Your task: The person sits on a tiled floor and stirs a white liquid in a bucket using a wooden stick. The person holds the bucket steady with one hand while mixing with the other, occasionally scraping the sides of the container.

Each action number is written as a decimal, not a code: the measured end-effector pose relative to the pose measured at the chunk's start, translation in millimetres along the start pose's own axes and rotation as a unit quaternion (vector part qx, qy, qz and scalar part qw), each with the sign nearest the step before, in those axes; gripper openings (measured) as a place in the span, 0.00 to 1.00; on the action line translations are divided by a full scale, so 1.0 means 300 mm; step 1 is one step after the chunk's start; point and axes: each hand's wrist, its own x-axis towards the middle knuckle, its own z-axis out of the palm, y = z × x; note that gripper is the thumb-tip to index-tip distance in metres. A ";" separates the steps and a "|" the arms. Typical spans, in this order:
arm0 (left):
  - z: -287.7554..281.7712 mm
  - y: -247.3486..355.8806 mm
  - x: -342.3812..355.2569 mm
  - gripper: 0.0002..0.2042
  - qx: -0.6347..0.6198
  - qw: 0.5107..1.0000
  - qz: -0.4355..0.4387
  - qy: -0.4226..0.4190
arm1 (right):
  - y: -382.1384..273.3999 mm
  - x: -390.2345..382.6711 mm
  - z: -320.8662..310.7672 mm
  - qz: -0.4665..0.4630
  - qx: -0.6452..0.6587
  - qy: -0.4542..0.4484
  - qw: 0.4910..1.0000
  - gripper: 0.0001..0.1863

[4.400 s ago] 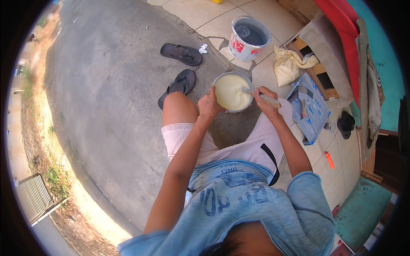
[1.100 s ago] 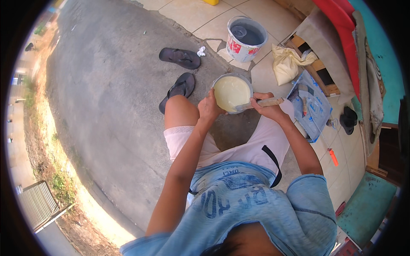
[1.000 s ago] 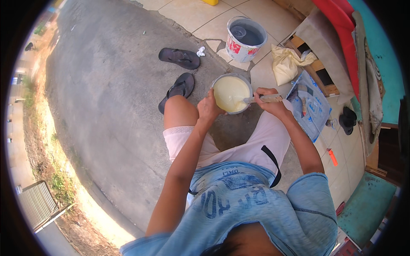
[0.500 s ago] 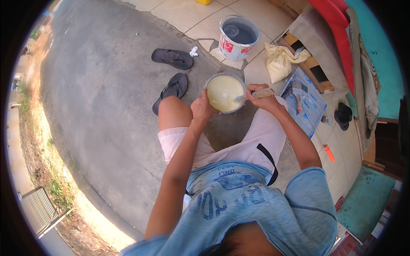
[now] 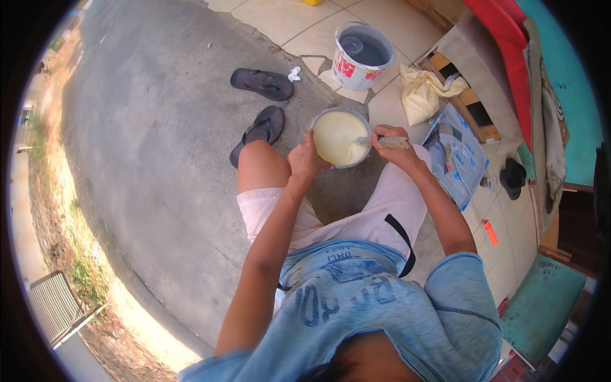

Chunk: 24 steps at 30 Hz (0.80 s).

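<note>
A round tub (image 5: pixel 321 153) with a grey rim, filled with a smooth cream-coloured paste (image 5: pixel 336 134), is held between my knees. My left hand (image 5: pixel 309 158) grips its left side, thumb up at the rim and fingers passing beneath. At the other side my right hand (image 5: pixel 396 149) is closed around a hand tool (image 5: pixel 396 142) with a worn, pale, flat handle. The tool's grey end dips into the paste by the right rim, and its tip is hidden there, so its exact kind cannot be made out.
Ahead stands a white bucket (image 5: pixel 351 75) of grey liquid with a clear cup in it. To its right are a cream cloth bag (image 5: pixel 417 102), a blue-and-white plastic sheet (image 5: pixel 468 153), and a long tool with an orange handle (image 5: pixel 489 232). Black flip-flops (image 5: pixel 261 84) lie left.
The tool's end has shifted up along the right side of the paste, and the surface swirl has changed. Both hands keep their holds; the whole view has shifted slightly.
</note>
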 end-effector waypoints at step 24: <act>-0.005 0.009 -0.001 0.55 0.018 1.000 0.004 0.001 | 0.020 0.094 0.040 -0.028 -0.001 0.025 0.999 0.08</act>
